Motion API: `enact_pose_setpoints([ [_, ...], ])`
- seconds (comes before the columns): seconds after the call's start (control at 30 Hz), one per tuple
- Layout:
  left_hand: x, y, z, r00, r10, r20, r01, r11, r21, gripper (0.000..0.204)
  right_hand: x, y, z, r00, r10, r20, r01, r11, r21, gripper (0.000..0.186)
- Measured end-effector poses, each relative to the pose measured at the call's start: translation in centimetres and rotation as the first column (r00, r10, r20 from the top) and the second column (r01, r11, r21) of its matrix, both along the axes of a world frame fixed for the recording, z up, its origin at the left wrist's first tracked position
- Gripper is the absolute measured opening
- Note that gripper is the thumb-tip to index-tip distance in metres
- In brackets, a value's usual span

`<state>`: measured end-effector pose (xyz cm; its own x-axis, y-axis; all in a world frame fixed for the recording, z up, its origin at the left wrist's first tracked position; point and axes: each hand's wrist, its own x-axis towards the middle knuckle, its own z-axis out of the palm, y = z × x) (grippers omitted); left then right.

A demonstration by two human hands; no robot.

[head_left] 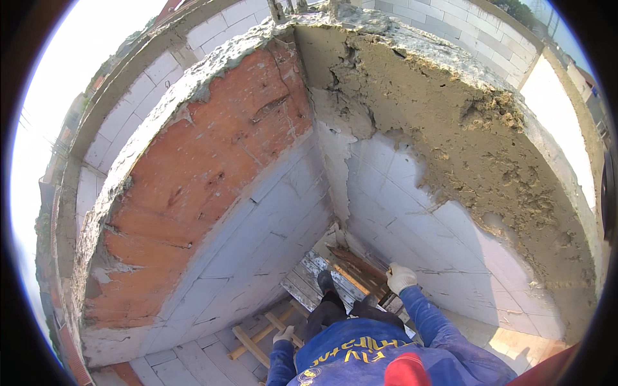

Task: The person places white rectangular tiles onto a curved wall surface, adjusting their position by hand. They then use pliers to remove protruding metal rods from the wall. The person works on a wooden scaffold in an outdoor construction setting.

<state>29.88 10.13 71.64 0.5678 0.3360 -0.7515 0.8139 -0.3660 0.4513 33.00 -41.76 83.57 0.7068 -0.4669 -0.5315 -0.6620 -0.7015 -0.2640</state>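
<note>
My right hand (401, 278), in a white glove, is closed beside the right block wall (450, 251); what it grips, if anything, is too small to make out. My left hand (283, 334), also gloved, is low near wooden battens (248, 341), its fingers curled, their contents unclear. My dark-shod foot (325, 281) rests over grey boards (297, 283) at the bottom of the corner. Brown planks (347, 257) lie just left of my right hand.
Two walls meet ahead: orange rough surface (193, 174) tops the left, uneven wet-looking grey-brown render (489, 161) the right, both with crumbly upper edges (399, 32). Other block walls (122, 128) stand beyond. A block-covered surface (206, 360) lies below at lower left.
</note>
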Motion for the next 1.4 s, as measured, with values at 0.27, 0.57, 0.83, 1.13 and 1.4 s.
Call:
enact_pose_setpoints([
  [0.27,12.3,-6.9,6.7,0.851,-0.297,0.434,0.331,0.944,-0.004,0.057,-15.4,-1.4,-14.5,0.914,-0.295,-0.279,0.396,0.802,0.448,0.039],
  [0.57,19.6,-9.9,14.6,0.787,-0.241,0.568,0.362,0.926,-0.108,0.061,-27.4,-1.6,-10.1,0.666,-0.713,-0.218,0.694,0.487,0.53,0.026],
  [0.83,22.4,-24.9,21.8,0.708,-0.358,0.609,0.647,0.675,-0.354,0.066,-6.5,-0.9,5.0,0.653,-0.746,-0.129,0.348,0.144,0.927,0.061],
  [1.13,28.6,-34.3,28.8,0.621,-0.246,0.745,0.736,0.51,-0.446,0.064,11.7,1.1,21.5,0.883,-0.46,0.09,-0.094,0.013,0.995,0.078],
  [1.4,36.2,-36.3,34.2,0.748,0.204,0.631,0.584,0.25,-0.772,0.055,22.7,-2.1,30.9,0.954,-0.285,0.092,-0.066,0.099,0.993,0.064],
])
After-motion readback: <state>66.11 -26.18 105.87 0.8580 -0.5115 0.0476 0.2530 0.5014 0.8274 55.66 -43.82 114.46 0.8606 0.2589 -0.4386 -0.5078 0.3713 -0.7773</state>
